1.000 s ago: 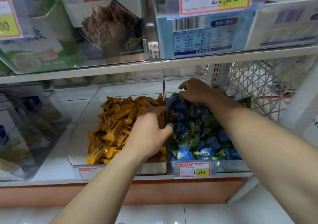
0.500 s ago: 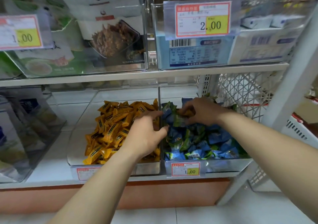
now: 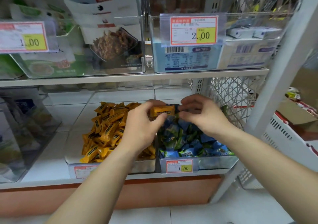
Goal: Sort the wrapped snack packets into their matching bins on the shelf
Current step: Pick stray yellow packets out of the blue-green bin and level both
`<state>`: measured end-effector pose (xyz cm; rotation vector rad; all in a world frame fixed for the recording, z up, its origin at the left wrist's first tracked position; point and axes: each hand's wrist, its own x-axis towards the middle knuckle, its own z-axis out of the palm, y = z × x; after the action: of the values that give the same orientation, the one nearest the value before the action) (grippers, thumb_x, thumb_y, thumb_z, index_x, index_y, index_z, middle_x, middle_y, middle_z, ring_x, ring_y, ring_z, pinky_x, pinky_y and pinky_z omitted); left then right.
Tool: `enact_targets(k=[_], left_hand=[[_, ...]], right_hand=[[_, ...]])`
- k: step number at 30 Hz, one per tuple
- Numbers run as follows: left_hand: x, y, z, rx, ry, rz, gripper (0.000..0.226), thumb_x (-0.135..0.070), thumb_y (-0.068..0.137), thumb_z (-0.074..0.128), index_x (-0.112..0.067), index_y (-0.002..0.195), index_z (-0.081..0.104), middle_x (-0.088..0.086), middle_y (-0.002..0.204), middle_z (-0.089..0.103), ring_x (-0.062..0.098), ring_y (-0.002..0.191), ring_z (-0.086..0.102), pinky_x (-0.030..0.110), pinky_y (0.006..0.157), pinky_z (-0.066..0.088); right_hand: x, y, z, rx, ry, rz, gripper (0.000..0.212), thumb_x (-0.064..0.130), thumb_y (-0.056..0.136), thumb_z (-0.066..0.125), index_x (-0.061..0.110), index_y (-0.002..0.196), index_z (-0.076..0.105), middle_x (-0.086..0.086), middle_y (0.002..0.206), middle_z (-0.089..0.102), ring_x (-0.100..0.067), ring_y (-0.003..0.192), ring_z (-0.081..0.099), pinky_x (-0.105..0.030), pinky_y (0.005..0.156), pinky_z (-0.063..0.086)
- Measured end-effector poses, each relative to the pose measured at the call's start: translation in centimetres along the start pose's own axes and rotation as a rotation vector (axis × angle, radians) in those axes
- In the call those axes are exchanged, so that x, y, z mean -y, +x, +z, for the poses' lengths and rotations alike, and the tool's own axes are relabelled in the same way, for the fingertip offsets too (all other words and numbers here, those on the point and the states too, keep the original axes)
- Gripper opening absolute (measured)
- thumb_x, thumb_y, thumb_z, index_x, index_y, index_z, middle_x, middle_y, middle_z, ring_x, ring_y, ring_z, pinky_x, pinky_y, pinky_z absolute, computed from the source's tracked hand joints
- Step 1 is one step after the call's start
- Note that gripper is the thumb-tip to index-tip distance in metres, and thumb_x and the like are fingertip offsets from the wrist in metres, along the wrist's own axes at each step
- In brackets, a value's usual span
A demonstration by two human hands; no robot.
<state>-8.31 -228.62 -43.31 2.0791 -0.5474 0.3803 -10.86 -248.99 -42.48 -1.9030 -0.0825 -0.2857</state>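
Both hands meet above the divider between two clear bins at the front edge of the lower shelf (image 3: 51,177). The left hand (image 3: 141,127) pinches an orange packet (image 3: 161,111) between thumb and fingers, holding it over the seam. The right hand (image 3: 201,115) grips the packet's other end, fingers curled narrow around it. Below, the left bin (image 3: 146,167) holds a heap of orange packets (image 3: 105,130), and the right bin (image 3: 216,161) holds blue and green packets (image 3: 187,141).

Both bare forearms reach forward and come close together. The left hand (image 3: 142,125) pinches with curled fingers. The right hand (image 3: 201,113) pinches too, just beside it.
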Motion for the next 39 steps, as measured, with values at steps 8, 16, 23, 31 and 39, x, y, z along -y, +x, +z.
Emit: enact_targets(k=[8, 16, 23, 31, 39], left_hand=[[4.4, 1.8, -4.5, -0.123, 0.47, -0.187, 0.044, -0.031, 0.09, 0.066, -0.023, 0.133, 0.06, 0.004, 0.139, 0.057, 0.028, 0.126, 0.05, 0.042, 0.098, 0.048], [2.7, -0.6, 1.1, 0.287, 0.344, -0.152, 0.032, -0.049, 0.085, 0.067, -0.031, 0.11, 0.061, -0.014, 0.084, 0.066, 0.005, 0.077, 0.062, 0.023, 0.064, 0.053], [3.3, -0.7, 1.4, 0.278, 0.282, -0.144, 0.038, -0.039, 0.085, 0.066, -0.03, 0.121, 0.058, -0.01, 0.095, 0.07, 0.011, 0.087, 0.066, 0.036, 0.077, 0.058], [2.8, -1.0, 1.4, 0.28, 0.238, -0.179, 0.04, -0.038, 0.086, 0.066, -0.03, 0.125, 0.057, -0.009, 0.105, 0.07, 0.012, 0.094, 0.066, 0.036, 0.082, 0.058], [2.3, -1.1, 1.3, 0.278, 0.188, -0.237, 0.04, -0.039, 0.087, 0.067, -0.03, 0.124, 0.059, -0.009, 0.105, 0.07, 0.012, 0.093, 0.066, 0.039, 0.083, 0.058]], right_hand=[[-4.3, 3.7, -0.3, 0.101, -0.789, -0.092, 0.021, 0.024, 0.096, 0.057, 0.022, 0.115, 0.066, 0.009, 0.1, 0.064, -0.014, 0.094, 0.062, -0.018, 0.072, 0.043], [-6.9, 8.7, 1.3, 0.468, -0.896, 0.121, 0.047, 0.022, 0.09, 0.06, 0.022, 0.136, 0.055, -0.006, 0.13, 0.062, -0.021, 0.112, 0.058, -0.03, 0.084, 0.046], [-7.4, 9.2, 1.4, 0.536, -1.024, 0.18, 0.05, 0.057, 0.076, 0.061, 0.021, 0.111, 0.066, -0.006, 0.104, 0.06, -0.025, 0.104, 0.053, -0.039, 0.086, 0.052], [-6.9, 7.2, 1.3, 0.469, -0.805, 0.056, 0.031, 0.034, 0.08, 0.074, 0.033, 0.106, 0.057, 0.005, 0.105, 0.066, -0.019, 0.1, 0.063, -0.037, 0.084, 0.053], [-5.8, 6.2, 1.9, 0.535, -0.544, 0.215, 0.024, 0.03, 0.081, 0.076, 0.031, 0.104, 0.071, 0.01, 0.098, 0.072, -0.005, 0.089, 0.066, -0.025, 0.079, 0.05]])
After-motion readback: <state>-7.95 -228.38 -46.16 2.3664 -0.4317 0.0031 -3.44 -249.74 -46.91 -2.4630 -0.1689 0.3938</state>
